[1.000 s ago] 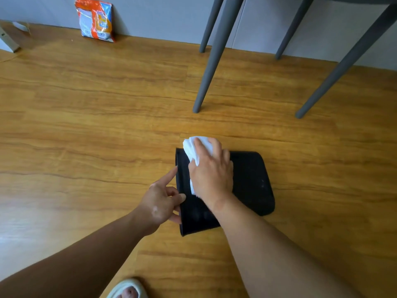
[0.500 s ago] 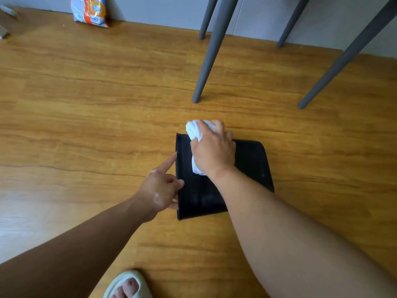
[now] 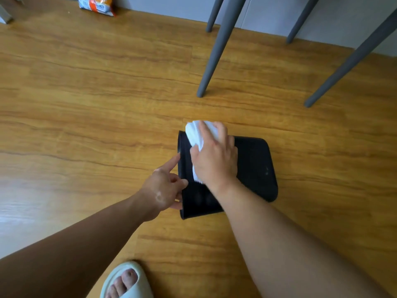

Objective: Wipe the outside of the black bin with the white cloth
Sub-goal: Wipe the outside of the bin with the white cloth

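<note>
Right hand [image 3: 216, 160] presses the cloth [image 3: 196, 131] on the bin [image 3: 255, 166]; left hand [image 3: 164, 188] braces its rim, index out. Wiping midway, probably; far sides remain.

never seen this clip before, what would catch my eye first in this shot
At centre, the black bin lies on its side on the wooden floor, with the right hand pressing the white cloth onto its upper side. The left hand steadies the bin's left edge. Grey chair legs stand behind, and a pale slipper shows at the bottom edge.
</note>
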A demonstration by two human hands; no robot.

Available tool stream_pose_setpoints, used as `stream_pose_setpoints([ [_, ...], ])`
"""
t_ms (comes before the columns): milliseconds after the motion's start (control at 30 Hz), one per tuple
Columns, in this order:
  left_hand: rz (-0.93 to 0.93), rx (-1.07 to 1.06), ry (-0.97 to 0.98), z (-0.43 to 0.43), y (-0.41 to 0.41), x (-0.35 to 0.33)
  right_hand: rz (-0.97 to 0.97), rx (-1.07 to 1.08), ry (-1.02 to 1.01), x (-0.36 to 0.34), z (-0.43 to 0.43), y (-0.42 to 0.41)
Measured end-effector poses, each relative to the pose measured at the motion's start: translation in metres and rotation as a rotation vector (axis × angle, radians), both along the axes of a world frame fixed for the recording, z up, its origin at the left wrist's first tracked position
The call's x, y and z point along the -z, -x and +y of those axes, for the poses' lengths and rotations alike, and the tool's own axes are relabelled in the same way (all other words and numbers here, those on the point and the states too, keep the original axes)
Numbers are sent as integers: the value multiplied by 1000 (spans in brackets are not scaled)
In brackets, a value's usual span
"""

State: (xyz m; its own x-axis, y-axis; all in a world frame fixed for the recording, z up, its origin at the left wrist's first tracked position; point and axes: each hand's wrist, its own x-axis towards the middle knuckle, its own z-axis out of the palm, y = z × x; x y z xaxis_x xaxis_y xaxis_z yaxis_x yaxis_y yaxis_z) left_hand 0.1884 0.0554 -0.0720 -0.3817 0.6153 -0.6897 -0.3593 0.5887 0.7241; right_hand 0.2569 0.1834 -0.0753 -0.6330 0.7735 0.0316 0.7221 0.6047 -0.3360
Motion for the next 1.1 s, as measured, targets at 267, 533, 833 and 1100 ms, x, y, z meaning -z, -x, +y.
stream_pose_setpoints([
  [267,-17,-49,-34,1,4,2,66,-127,-21,1,-56,-68],
  [533,-20,-22,-9,-4,-3,-2,24,-8,32,-1,-3,-2],
  [833,-14,-8,-44,-2,3,1,60,-159,-13,3,-58,-72],
  [1100,-43,-12,-46,-7,-7,-2,6,-21,56,-4,-3,4],
])
